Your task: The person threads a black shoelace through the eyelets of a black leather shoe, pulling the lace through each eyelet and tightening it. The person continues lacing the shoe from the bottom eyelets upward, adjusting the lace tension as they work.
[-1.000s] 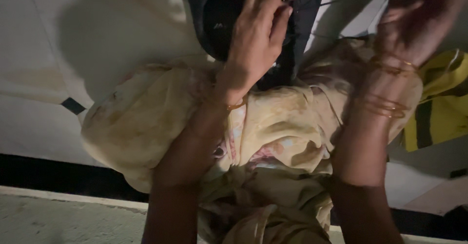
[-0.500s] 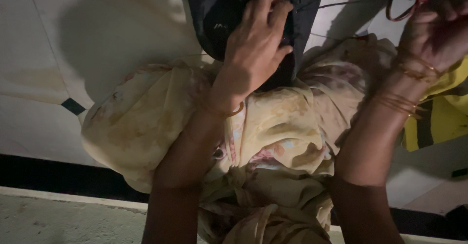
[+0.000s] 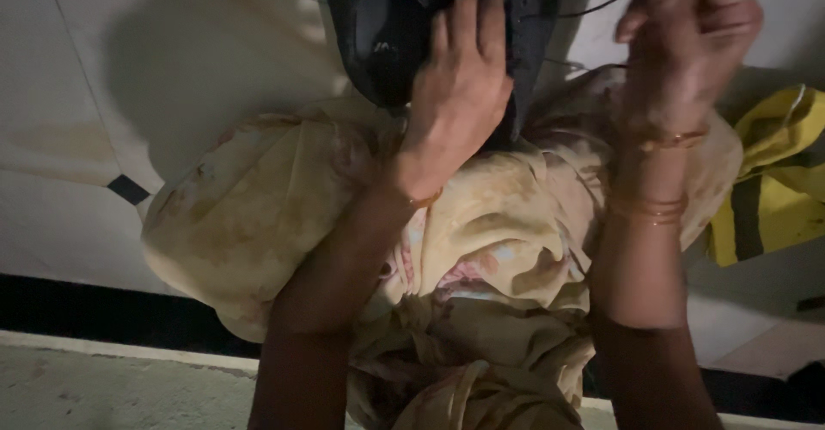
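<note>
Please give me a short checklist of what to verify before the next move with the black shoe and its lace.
1. Left hand steadies the black shoe: ok, palm and fingers lie flat on it.
2. Right hand grips the dark lace: ok, the fingers are curled around it, though the exact pinch is blurred.
3. Lace runs taut from shoe to right hand: ok, it shows as a straight thin line.
4. Shoe is supported: ok, it rests against the pale floral cloth over the lap.
5. Lace is threaded through the eyelets: cannot tell, too dark.
6. Yellow striped cloth is away from the lace: ok, it lies lower, at the right edge.
</note>
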